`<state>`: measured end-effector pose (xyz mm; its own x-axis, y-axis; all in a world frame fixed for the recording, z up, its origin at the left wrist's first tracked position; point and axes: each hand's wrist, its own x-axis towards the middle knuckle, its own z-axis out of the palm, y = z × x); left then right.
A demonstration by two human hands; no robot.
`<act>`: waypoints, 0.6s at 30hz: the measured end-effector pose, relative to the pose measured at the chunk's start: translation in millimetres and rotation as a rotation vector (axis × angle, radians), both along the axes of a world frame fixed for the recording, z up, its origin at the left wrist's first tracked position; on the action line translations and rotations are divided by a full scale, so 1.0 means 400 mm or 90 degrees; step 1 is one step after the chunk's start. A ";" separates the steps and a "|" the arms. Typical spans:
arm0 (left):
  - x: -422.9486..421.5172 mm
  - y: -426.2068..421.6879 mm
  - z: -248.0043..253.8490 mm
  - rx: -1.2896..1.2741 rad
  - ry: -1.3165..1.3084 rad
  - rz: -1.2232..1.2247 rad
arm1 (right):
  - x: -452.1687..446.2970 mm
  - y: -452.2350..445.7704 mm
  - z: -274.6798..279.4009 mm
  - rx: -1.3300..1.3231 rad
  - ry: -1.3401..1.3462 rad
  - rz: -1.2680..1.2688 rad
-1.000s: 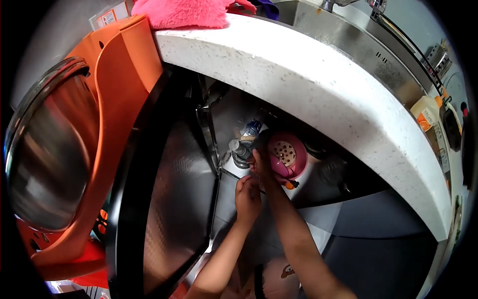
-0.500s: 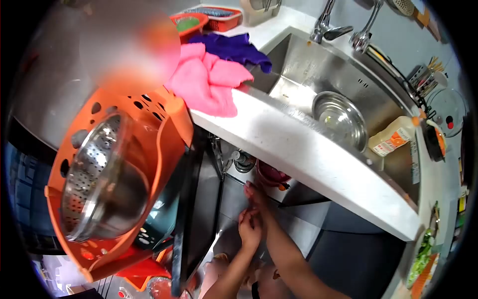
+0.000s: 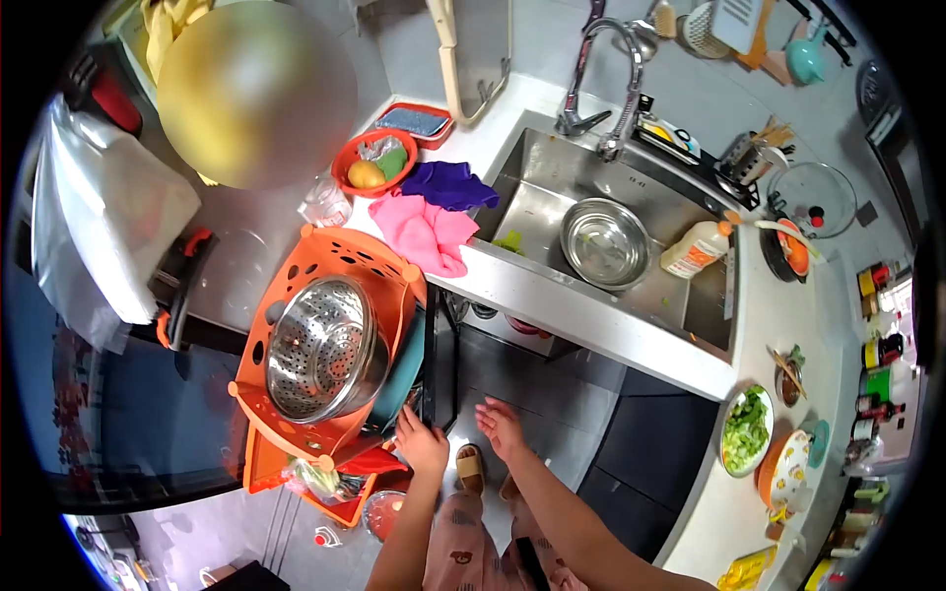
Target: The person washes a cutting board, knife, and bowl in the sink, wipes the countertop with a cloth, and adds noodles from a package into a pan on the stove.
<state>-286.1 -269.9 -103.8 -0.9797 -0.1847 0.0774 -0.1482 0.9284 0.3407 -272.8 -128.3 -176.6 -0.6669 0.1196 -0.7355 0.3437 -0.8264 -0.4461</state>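
My left hand (image 3: 422,445) is at the lower end of the open dark cabinet door (image 3: 443,360), fingers stretched up beside its edge; whether they press on it I cannot tell. Close by are a teal basin (image 3: 402,379) and an orange plastic basket (image 3: 258,345) holding a perforated steel steamer pot (image 3: 320,350). My right hand (image 3: 501,427) hovers over the floor in front of the open cabinet, fingers apart, with nothing in it. The cabinet's inside is mostly hidden under the counter (image 3: 591,330).
The sink (image 3: 537,158) holds a steel bowl (image 3: 603,246) and a white bottle (image 3: 695,249). Pink (image 3: 424,231) and purple cloths (image 3: 448,187) lie on its left. A plate of chopped greens (image 3: 747,430) stands on the right counter. An orange bin (image 3: 266,463) sits below the basket.
My hands were close together in front of the cabinet opening; now they are apart, the left over by the door. The view has drawn back and shows more of the sink and counter.
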 end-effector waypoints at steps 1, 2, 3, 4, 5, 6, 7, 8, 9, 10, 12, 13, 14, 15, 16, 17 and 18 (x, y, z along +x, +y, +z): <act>-0.012 -0.007 0.010 0.094 -0.189 0.049 | 0.006 0.004 0.029 0.007 -0.004 0.000; -0.024 -0.005 0.018 0.185 -0.378 0.096 | 0.014 0.012 0.057 0.012 -0.004 0.004; -0.030 0.006 0.021 0.162 -0.380 0.084 | 0.022 0.025 0.080 0.019 -0.003 0.004; -0.030 0.023 0.022 0.138 -0.383 0.066 | 0.033 0.041 0.100 0.027 -0.003 -0.002; -0.034 0.047 0.020 0.114 -0.385 0.044 | 0.044 0.059 0.118 0.037 -0.003 -0.014; -0.038 0.078 0.013 0.164 -0.385 0.008 | 0.056 0.082 0.135 0.050 -0.004 -0.029; -0.030 0.107 -0.002 0.212 -0.391 -0.028 | 0.078 0.106 0.153 0.061 -0.010 -0.043; -0.021 0.139 -0.017 0.259 -0.399 -0.063 | 0.099 0.133 0.170 0.073 -0.017 -0.053; -0.022 0.177 -0.048 0.310 -0.410 -0.117 | 0.111 0.162 0.190 0.087 -0.022 -0.064; -0.020 0.231 0.033 0.467 -0.477 -0.162 | 0.127 0.189 0.209 0.097 -0.027 -0.076; -0.018 0.322 -0.029 0.555 -0.494 -0.246 | 0.175 0.245 0.249 0.132 -0.007 -0.115; -0.011 0.377 -0.019 0.496 -0.445 -0.283 | 0.202 0.281 0.272 0.145 0.000 -0.138; -0.004 0.432 -0.007 0.474 -0.406 -0.322 | 0.229 0.322 0.296 0.161 0.008 -0.162; 0.004 0.486 0.017 0.453 -0.369 -0.360 | 0.260 0.360 0.317 0.182 0.014 -0.199; 0.018 0.532 0.028 0.434 -0.331 -0.397 | 0.294 0.393 0.337 0.203 0.019 -0.235; 0.030 0.579 -0.006 0.468 -0.301 -0.418 | 0.327 0.423 0.354 0.223 0.023 -0.268; 0.056 0.627 0.029 0.504 -0.313 -0.457 | 0.360 0.460 0.367 0.237 0.023 -0.297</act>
